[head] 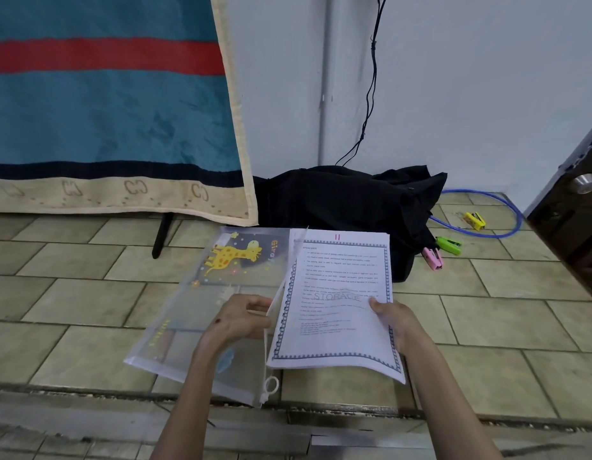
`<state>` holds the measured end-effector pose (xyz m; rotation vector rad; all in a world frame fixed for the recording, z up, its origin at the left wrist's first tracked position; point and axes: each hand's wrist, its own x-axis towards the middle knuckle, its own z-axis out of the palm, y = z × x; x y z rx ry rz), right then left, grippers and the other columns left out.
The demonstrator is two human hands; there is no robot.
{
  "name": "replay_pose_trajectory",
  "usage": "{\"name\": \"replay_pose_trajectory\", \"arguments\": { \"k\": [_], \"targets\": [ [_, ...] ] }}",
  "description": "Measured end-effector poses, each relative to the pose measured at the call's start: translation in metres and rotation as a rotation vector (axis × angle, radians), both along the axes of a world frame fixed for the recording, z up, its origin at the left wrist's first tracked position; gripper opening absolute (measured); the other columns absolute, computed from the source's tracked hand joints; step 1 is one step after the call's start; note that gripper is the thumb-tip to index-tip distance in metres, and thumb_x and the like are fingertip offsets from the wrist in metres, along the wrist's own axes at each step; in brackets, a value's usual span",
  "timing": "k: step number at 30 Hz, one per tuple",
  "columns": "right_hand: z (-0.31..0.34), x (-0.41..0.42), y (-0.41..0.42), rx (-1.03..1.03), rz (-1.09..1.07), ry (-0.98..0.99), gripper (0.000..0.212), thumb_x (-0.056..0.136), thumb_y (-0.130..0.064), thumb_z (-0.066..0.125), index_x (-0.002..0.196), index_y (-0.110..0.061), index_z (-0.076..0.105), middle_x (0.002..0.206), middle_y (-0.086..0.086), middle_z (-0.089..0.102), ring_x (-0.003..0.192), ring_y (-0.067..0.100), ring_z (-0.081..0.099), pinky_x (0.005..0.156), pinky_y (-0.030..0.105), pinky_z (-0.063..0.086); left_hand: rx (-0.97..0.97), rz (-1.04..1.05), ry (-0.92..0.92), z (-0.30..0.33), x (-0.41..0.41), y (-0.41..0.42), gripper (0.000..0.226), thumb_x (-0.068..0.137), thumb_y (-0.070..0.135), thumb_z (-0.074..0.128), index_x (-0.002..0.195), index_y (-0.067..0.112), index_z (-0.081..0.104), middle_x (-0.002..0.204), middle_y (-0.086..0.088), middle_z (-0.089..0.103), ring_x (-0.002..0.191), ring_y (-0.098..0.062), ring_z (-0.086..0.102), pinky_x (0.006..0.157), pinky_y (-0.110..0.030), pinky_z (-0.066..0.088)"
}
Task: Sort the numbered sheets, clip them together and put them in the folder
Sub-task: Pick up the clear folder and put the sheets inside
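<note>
A translucent zip folder (201,293) with a yellow giraffe picture is held above the tiled floor. My left hand (238,318) grips its open right edge, near the white zipper strip and ring pull. A stack of white printed sheets (337,313) with a blue patterned border and a red "11" at the top sits at the folder's opening. My right hand (396,322) holds the stack by its right edge, thumb on top. The sheets' left edge lies against the folder mouth. I see no clip on the stack.
A black bag (347,204) lies by the wall behind the sheets. Pink (432,257), green (449,245) and yellow (474,220) staplers lie on the floor to the right, near a blue cable (507,224). A teal blanket (105,104) hangs at left, a dark door (573,227) at right.
</note>
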<state>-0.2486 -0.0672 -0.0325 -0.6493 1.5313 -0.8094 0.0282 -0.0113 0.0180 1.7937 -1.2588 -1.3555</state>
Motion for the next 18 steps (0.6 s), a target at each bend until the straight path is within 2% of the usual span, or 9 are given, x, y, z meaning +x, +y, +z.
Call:
{"name": "replay_pose_trajectory", "arguments": {
  "k": [4, 7, 10, 15, 17, 18],
  "targets": [
    [0.004, 0.009, 0.010, -0.057, -0.067, -0.032, 0.026, 0.088, -0.014, 0.064, 0.112, -0.002, 0.062, 0.106, 0.015, 0.067, 0.096, 0.033, 0.065, 0.089, 0.046, 0.052, -0.013, 0.060, -0.057, 0.003, -0.010, 0.001, 0.030, 0.073, 0.000, 0.069, 0.100, 0.012, 0.067, 0.091, 0.000, 0.067, 0.076, -0.008, 0.062, 0.044, -0.010, 0.046],
    [0.009, 0.017, 0.019, -0.155, -0.058, -0.032, 0.021, 0.090, -0.013, 0.061, 0.110, -0.006, 0.064, 0.107, 0.013, 0.068, 0.096, 0.032, 0.065, 0.091, 0.047, 0.052, -0.017, 0.062, -0.165, 0.007, -0.016, -0.001, 0.037, 0.073, 0.000, 0.068, 0.109, 0.006, 0.064, 0.102, -0.007, 0.063, 0.075, -0.007, 0.059, 0.043, -0.011, 0.047],
    [0.009, 0.024, 0.024, -0.189, -0.010, -0.063, 0.019, 0.091, -0.013, 0.060, 0.109, -0.008, 0.064, 0.108, 0.013, 0.069, 0.095, 0.030, 0.067, 0.089, 0.047, 0.053, -0.019, 0.073, -0.201, 0.012, -0.022, -0.006, 0.042, 0.073, 0.000, 0.068, 0.115, 0.003, 0.061, 0.108, -0.009, 0.059, 0.082, -0.017, 0.061, 0.051, -0.018, 0.054],
    [0.014, 0.049, 0.032, -0.210, 0.085, -0.057, 0.015, 0.092, -0.014, 0.058, 0.105, -0.009, 0.064, 0.099, 0.009, 0.071, 0.079, 0.019, 0.068, 0.065, 0.028, 0.058, -0.045, 0.024, -0.254, 0.013, -0.055, -0.008, 0.041, 0.074, 0.004, 0.067, 0.114, 0.002, 0.060, 0.111, -0.011, 0.059, 0.083, -0.027, 0.065, 0.065, -0.036, 0.059],
    [0.017, 0.061, 0.033, -0.204, 0.091, -0.041, 0.015, 0.093, -0.018, 0.057, 0.101, -0.008, 0.064, 0.103, 0.015, 0.071, 0.074, 0.019, 0.068, 0.062, 0.027, 0.058, -0.058, 0.003, -0.268, 0.011, -0.069, -0.007, 0.042, 0.075, 0.008, 0.067, 0.115, 0.003, 0.059, 0.108, -0.009, 0.059, 0.079, -0.027, 0.066, 0.070, -0.037, 0.059],
    [0.020, 0.065, 0.033, -0.172, 0.105, -0.074, 0.022, 0.095, -0.025, 0.054, 0.103, -0.007, 0.064, 0.102, 0.015, 0.071, 0.073, 0.020, 0.068, 0.060, 0.028, 0.058, -0.059, -0.008, -0.273, 0.010, -0.076, -0.007, 0.042, 0.076, 0.010, 0.067, 0.116, 0.004, 0.058, 0.106, -0.007, 0.058, 0.075, -0.026, 0.065, 0.068, -0.035, 0.059]
  ]
}}
